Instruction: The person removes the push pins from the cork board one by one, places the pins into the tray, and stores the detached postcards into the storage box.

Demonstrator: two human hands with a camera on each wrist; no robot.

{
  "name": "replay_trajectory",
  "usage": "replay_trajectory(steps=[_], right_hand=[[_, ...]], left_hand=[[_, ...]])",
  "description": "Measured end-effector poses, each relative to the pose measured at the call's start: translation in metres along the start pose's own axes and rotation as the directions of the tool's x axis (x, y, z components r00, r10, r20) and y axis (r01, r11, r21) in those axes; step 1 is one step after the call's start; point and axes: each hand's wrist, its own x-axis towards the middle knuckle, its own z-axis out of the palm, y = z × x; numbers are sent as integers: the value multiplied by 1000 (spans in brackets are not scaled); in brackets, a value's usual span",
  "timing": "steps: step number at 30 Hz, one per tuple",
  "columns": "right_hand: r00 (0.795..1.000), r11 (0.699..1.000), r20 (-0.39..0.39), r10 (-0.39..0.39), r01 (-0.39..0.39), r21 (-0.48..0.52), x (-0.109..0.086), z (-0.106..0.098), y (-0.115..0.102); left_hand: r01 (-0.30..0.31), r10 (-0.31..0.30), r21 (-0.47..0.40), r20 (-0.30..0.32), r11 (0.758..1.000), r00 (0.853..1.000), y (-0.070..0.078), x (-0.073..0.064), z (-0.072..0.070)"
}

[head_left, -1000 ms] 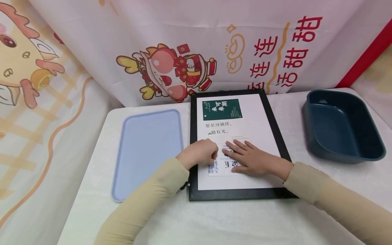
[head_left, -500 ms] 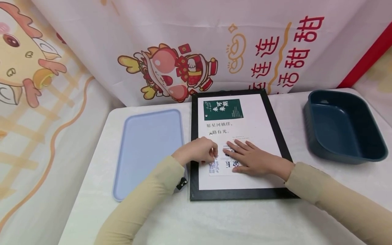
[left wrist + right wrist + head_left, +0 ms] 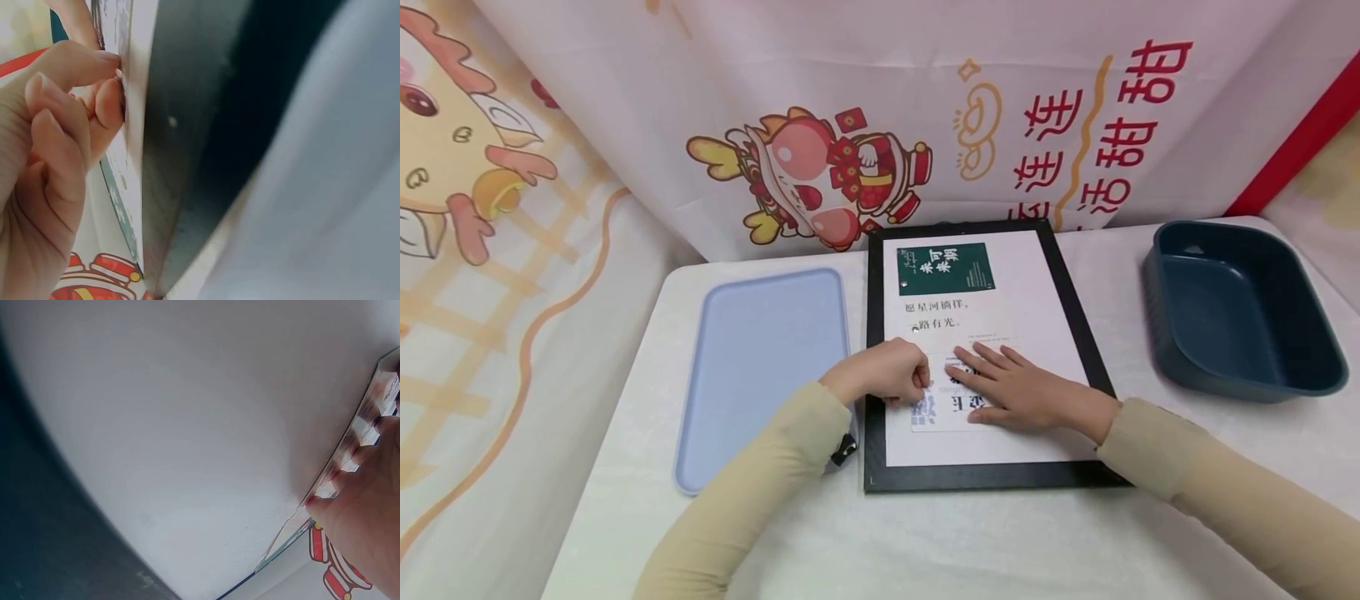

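Observation:
On a black-framed white board (image 3: 985, 477) lie several printed cards. My left hand (image 3: 891, 371) is over the left edge of the lowest card (image 3: 936, 421), which has blue and black lettering. Its thumb and forefinger meet at the card in the left wrist view, pinching a tiny light tack (image 3: 119, 74) that is mostly hidden. My right hand (image 3: 1030, 392) lies flat with spread fingers on the same card, covering its right part. Above it are a white card with black text (image 3: 940, 312) and a green card (image 3: 946, 268), each showing a small silver dot.
A light blue tray (image 3: 767, 375) lies left of the board on the white-covered table (image 3: 970, 542). To the right stands a deep dark blue basin (image 3: 1240, 317). A printed cloth (image 3: 850, 67) hangs behind the table, close to the board's far edge.
My left hand shifted slightly left, its fingers loosened a little and then curled in again at the card's edge. The right hand, board and cards stayed in place.

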Motion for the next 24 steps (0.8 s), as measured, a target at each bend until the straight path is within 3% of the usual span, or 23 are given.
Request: replay_trajectory(steps=[9, 17, 24], right_hand=[[1000, 1000, 4, 1, -1, 5, -1, 2, 0], [1000, 1000, 3, 2, -2, 5, 0, 1, 0], [1000, 1000, 9, 7, -7, 4, 0, -1, -1]], left_hand=[[-24, 26, -52, 28, 998, 999, -7, -1, 2], [-32, 33, 92, -4, 995, 999, 4, -4, 0], [-14, 15, 122, -9, 992, 1000, 5, -3, 0]])
